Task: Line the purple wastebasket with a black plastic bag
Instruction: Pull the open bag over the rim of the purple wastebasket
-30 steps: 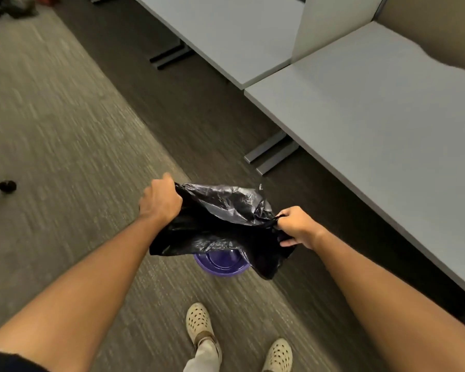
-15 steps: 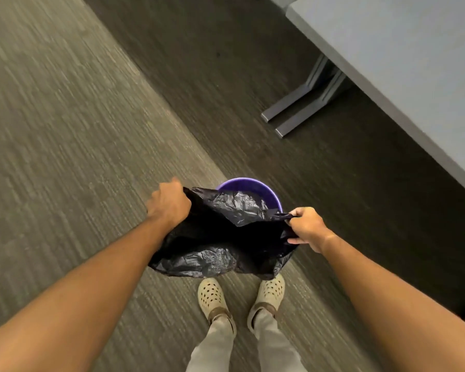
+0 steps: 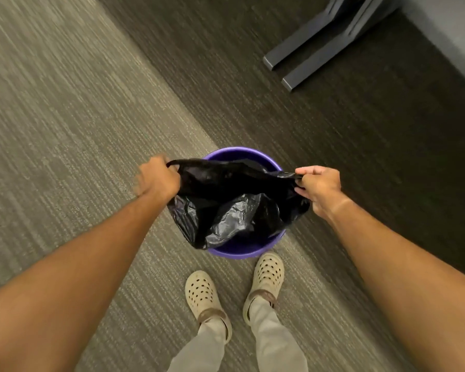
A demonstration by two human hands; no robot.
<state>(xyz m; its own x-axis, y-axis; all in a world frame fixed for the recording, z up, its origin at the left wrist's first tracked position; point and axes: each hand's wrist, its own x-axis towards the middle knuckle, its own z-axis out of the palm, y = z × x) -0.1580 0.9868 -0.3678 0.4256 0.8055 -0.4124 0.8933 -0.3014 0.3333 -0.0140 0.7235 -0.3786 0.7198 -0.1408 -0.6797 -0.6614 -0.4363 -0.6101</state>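
The purple wastebasket [image 3: 242, 249] stands on the carpet just in front of my feet, seen from above. A crumpled black plastic bag [image 3: 234, 202] hangs over its opening, stretched between my hands, and its lower folds droop inside the rim. My left hand [image 3: 157, 178] grips the bag's left edge, beside the basket's left rim. At the basket's right rim my right hand [image 3: 318, 185] pinches the bag's right edge. Most of the basket's inside is hidden by the bag.
My two feet in beige perforated clogs [image 3: 202, 294] stand close behind the basket. Grey metal desk feet [image 3: 314, 57] lie on the dark carpet at the upper right, under a grey desk edge [image 3: 451, 28]. Lighter carpet [image 3: 65, 130] stretches to the left.
My view has tilted further down and closer. The hands have spread the bag wider and lowered it over the basket, so its folds now hang inside the rim.
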